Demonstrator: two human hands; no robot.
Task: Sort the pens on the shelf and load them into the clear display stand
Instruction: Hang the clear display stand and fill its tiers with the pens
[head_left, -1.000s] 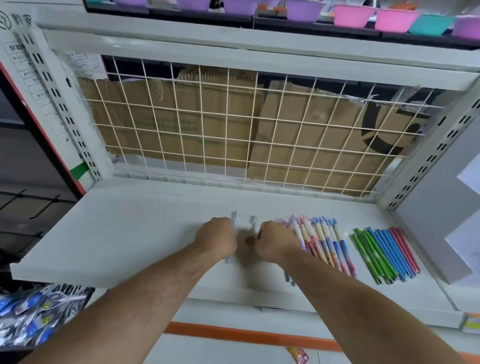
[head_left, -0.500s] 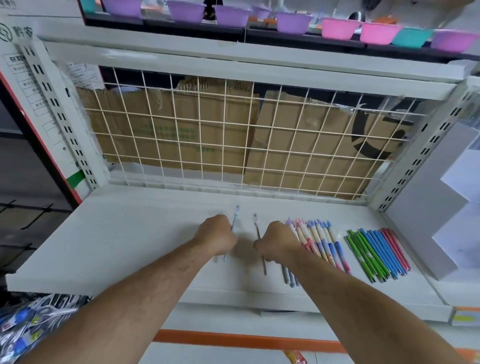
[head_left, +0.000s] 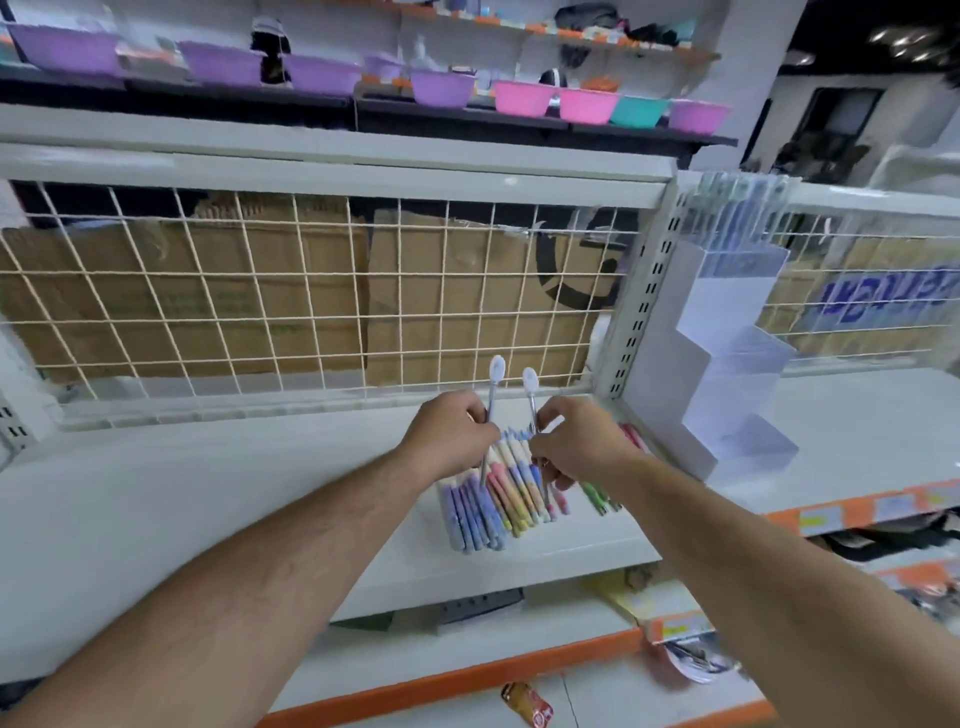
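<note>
while each grips one white-capped pen, left hand (head_left: 451, 429) and right hand (head_left: 576, 448) hover over pastel pens (head_left: 498, 496) on the shelf (head_left: 208, 499).

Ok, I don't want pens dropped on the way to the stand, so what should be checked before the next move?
1. Left hand grips the left white-capped pen: ok.
2. Right hand pinches the right white-capped pen: ok.
3. Both pens raised off the shelf, caps up: ok.
4. Clear display stand in view, to the right past the shelf upright: ok.
5. Free compartment in the stand: cannot tell, its clear tiers are blurred.
6. Pastel pens below the hands lie grouped on the shelf: ok.
</note>
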